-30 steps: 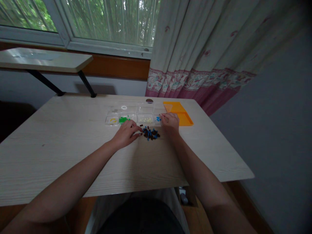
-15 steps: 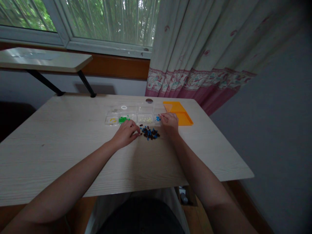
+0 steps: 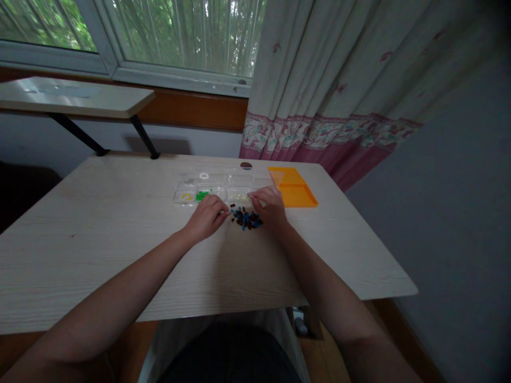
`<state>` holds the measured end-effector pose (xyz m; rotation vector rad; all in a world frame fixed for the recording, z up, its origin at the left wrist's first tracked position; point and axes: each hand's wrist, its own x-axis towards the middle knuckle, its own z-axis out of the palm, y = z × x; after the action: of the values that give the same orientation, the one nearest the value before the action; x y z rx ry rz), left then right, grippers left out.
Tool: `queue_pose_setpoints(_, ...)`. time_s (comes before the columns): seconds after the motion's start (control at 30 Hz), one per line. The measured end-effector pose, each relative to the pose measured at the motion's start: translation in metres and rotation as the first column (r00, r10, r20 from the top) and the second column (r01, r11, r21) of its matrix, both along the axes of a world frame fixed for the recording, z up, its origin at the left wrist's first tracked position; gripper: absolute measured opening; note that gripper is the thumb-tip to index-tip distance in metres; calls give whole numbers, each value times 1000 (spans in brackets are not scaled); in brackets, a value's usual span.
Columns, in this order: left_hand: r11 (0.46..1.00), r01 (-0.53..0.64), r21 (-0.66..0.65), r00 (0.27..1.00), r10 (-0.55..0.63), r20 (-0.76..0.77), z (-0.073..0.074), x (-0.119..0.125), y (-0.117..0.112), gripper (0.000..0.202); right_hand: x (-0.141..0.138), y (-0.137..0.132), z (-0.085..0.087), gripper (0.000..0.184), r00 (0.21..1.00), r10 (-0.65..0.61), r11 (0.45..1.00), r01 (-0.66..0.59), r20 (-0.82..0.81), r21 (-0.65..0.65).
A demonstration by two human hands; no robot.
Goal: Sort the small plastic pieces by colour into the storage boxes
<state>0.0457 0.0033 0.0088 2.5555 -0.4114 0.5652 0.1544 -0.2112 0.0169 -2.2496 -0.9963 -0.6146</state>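
Note:
A small heap of dark brown and blue beads (image 3: 245, 218) lies on the pale wooden table (image 3: 120, 234). My left hand (image 3: 208, 215) rests at the heap's left edge with its fingers curled together in a pinch; what they hold is too small to see. My right hand (image 3: 270, 208) sits at the heap's right side, fingers bent down toward the beads and the clear box. Behind the heap stands a clear compartment box (image 3: 215, 187) with yellow pieces (image 3: 186, 197), green pieces (image 3: 202, 195) and pale pieces (image 3: 238, 197) in separate cells.
An orange lid or tray (image 3: 293, 186) lies right of the clear box. A dark round spot (image 3: 246, 165) marks the table's far edge. A second table (image 3: 72, 98) stands at the back left under the window. Curtains (image 3: 339, 80) hang at the back right.
My right hand has moved left and nearer, from the box's blue cell to the right side of the bead heap. My left hand has barely shifted.

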Motion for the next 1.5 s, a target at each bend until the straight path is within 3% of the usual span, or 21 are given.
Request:
queue_pose_setpoints(0.13, 992, -43, -121, 998, 47, 33, -4, 4, 3, 22, -15, 10, 3, 21, 980, 199, 975, -200, -17, -100)
queue_pose_setpoints(0.23, 982, -53, -181, 998, 60, 33, -5, 6, 4, 26, -25, 17, 2, 21, 959, 281, 950, -281, -20, -137)
queue_pose_setpoints(0.9, 984, 0, -179, 1000, 2, 7, 1, 5, 1, 32, -34, 29, 0, 16, 951, 292, 955, -284, 99, -86)
queue_pose_setpoints(1.03, 987, 1, -160, 1000, 1, 15, 1, 4, 0, 29, -26, 21, 5, 19, 969, 224, 974, -219, 107, -55)
queue_pose_setpoints(1.2, 998, 38, -43, 999, -39, -3, -1, 1, -1, 25, -10, 6, 8, 24, 997, 29, 999, -31, 75, 34)
queue_pose_setpoints(1.5, 996, 15, 85, 1000, -13, -18, -7, 1, 0, 29, 13, -15, 6, 28, 961, -276, 957, 274, 5, 90)
